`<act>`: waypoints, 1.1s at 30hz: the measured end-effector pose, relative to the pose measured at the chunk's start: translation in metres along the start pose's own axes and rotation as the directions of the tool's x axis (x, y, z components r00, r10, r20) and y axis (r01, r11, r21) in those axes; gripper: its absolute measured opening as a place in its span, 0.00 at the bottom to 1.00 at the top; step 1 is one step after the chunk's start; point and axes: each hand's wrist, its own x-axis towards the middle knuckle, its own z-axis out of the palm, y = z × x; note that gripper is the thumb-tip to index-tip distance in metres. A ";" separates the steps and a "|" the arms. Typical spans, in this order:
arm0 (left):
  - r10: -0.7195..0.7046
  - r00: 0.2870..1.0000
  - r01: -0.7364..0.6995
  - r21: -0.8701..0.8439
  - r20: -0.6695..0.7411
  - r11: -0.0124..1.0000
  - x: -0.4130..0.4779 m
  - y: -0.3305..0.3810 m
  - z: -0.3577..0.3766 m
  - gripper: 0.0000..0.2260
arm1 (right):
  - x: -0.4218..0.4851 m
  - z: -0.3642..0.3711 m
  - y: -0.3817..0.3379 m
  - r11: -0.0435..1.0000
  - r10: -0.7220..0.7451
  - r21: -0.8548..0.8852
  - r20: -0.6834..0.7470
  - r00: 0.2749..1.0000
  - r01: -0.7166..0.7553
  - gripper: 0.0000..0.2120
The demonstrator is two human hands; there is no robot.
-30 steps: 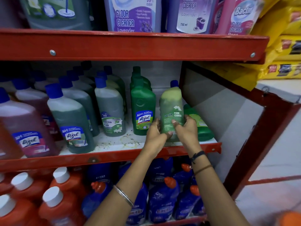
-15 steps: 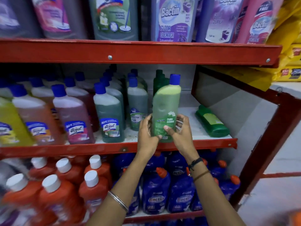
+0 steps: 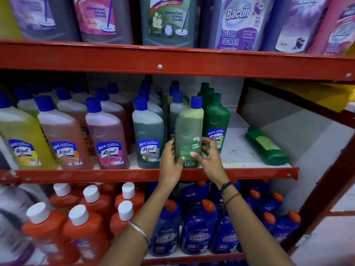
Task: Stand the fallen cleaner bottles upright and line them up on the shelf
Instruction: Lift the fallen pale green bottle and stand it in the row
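A light green floor cleaner bottle with a blue cap stands upright at the front of the middle shelf. My left hand grips its lower left side and my right hand its lower right side. Behind it on the right stands a dark green Lizol bottle. Another green bottle lies on its side at the right end of the shelf, apart from both hands. Upright Lizol bottles stand in rows to the left.
The red upper shelf rail runs close above the bottle caps, with large cleaner bottles on it. Orange bottles and blue Bactin bottles fill the shelf below. A red slanted frame bar closes the right side.
The view has swung left, showing more bottles on the left. Both hands have kept hold of the light green bottle, which now stands in front of the dark green Lizol bottle.
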 end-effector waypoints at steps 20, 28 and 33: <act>0.054 0.998 -0.056 0.116 0.017 0.992 -0.056 0.013 0.031 0.26 | 0.001 -0.014 -0.008 0.996 0.088 -0.014 0.139 0.986 -0.087 0.35; 0.109 0.976 -0.091 0.104 -0.186 0.990 -0.042 0.018 0.017 0.23 | -0.003 -0.013 -0.004 0.999 0.034 0.039 0.035 0.999 -0.035 0.15; -0.085 0.996 0.088 0.170 -0.028 0.982 -0.025 0.017 0.014 0.31 | -0.025 -0.006 0.003 0.998 -0.038 -0.061 -0.123 0.992 0.030 0.21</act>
